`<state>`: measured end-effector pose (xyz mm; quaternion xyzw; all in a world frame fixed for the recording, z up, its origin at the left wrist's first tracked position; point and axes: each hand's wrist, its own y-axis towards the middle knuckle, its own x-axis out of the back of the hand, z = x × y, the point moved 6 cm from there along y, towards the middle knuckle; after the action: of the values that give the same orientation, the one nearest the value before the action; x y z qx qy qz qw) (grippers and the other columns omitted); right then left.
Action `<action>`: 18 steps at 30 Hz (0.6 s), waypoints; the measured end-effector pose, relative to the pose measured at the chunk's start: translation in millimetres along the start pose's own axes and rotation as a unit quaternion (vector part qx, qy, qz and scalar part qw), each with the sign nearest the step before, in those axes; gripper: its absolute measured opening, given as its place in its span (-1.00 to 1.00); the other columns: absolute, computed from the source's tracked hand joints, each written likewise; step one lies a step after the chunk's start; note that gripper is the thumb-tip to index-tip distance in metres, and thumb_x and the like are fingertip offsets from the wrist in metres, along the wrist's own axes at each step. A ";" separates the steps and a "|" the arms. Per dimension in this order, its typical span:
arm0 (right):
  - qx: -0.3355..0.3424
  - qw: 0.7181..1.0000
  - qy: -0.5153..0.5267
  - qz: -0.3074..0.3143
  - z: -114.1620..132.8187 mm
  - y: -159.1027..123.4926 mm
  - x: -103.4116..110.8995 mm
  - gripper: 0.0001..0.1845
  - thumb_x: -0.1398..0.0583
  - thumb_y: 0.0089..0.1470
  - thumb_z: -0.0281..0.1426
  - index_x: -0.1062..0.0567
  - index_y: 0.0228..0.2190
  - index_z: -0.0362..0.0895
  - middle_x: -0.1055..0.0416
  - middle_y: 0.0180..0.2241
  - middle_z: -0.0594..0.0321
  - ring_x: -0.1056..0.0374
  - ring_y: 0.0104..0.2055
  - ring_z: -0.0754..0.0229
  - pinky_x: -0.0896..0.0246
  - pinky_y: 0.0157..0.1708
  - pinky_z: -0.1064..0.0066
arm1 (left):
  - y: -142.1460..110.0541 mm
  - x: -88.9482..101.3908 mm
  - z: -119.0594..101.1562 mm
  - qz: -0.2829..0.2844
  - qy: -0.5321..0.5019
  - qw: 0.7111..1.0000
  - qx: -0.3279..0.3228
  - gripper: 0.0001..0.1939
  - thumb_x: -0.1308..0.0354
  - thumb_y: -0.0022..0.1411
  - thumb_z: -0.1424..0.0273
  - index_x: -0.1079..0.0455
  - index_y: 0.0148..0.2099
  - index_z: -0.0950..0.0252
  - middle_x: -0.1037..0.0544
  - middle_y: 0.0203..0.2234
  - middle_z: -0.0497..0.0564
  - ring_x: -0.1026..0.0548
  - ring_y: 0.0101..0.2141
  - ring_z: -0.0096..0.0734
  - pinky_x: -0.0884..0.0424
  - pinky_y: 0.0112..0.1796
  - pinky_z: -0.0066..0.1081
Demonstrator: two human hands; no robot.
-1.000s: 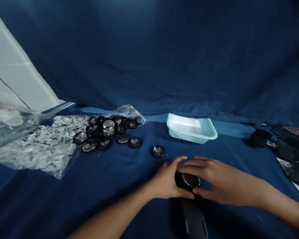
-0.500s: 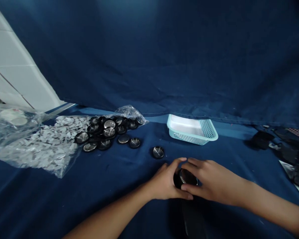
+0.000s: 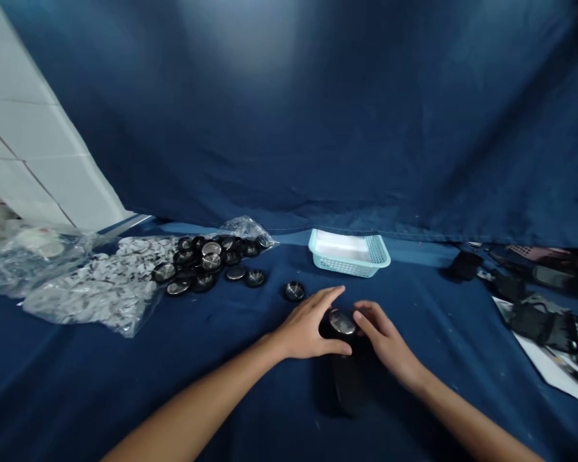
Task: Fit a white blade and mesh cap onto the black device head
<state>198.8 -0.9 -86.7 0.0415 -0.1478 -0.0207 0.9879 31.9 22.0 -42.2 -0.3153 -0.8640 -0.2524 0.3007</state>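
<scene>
A round black piece with a shiny, patterned silver face (image 3: 341, 322) sits between my hands, above a dark elongated object (image 3: 349, 385) whose shape is hard to make out against the cloth. My left hand (image 3: 308, 328) curves around its left side, thumb and fingers spread wide apart. At its right rim, the thumb and forefinger of my right hand (image 3: 383, 333) come together on the edge. A single similar round piece (image 3: 295, 291) lies just beyond my left hand. Farther left is a pile of such black pieces (image 3: 210, 262), some silver side up.
A light blue plastic basket (image 3: 351, 266) with a white bottom stands at the back. At left, a clear bag (image 3: 91, 289) spills many small whitish pieces. Dark straps and items (image 3: 534, 317) lie on a white sheet at right. Blue cloth (image 3: 270, 160) hangs behind.
My right hand has drawn back from over the round piece to its right edge, uncovering the silver face. My left hand has spread wider. The camera view has shifted.
</scene>
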 end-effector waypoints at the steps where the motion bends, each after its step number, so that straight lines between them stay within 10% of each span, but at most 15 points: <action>1: 0.002 1.000 0.006 0.010 -5.2 -1.5 -3.4 -0.55 -0.08 0.19 0.00 -0.34 -0.11 -0.09 -0.41 -0.16 0.17 -0.34 -0.10 0.09 -0.22 -0.08 0.28 | 1.8 0.5 -6.2 0.012 0.037 0.999 -0.010 0.00 -0.33 -0.02 -0.04 0.04 0.37 0.05 -0.18 0.26 0.07 -0.26 0.17 -0.04 -0.19 0.16 -0.05; 10: -0.022 0.986 0.154 0.066 -3.0 -1.3 -8.5 -0.44 0.03 0.25 0.05 -0.47 -0.07 -0.11 -0.45 -0.09 0.14 -0.33 -0.06 0.09 -0.16 0.01 0.27 | 4.7 -18.3 -1.5 -0.033 0.025 0.999 0.005 -0.45 -0.15 0.25 0.12 -0.21 0.24 0.08 -0.38 0.02 0.02 -0.45 -0.03 -0.25 -0.38 0.01 -0.29; 14: -0.160 0.896 0.385 0.154 4.0 -17.5 -27.2 -0.41 0.02 0.23 0.08 -0.40 0.05 -0.05 -0.44 -0.02 0.13 -0.40 -0.05 0.09 -0.24 0.00 0.22 | -1.7 -14.3 -5.5 -0.184 -0.051 0.981 -0.031 -0.46 -0.13 0.29 0.20 -0.15 0.27 0.16 -0.35 0.06 0.08 -0.35 0.08 -0.26 -0.28 0.12 -0.24; 18: -0.285 0.826 0.432 0.224 5.7 -38.0 -46.8 -0.24 0.04 0.16 0.18 -0.45 -0.04 -0.22 -0.52 -0.29 0.03 -0.48 -0.34 0.09 -0.36 -0.25 0.25 | -10.6 -15.4 -15.8 -0.189 0.020 0.979 -0.075 -0.38 -0.14 0.29 0.18 -0.07 0.31 0.18 -0.26 0.15 0.14 -0.27 0.15 -0.21 -0.25 0.15 -0.20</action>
<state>151.3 -36.7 -98.2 -0.2712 0.3017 0.1796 0.8962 39.7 -1.1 -44.4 -0.1632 -0.8803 -0.3750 0.2405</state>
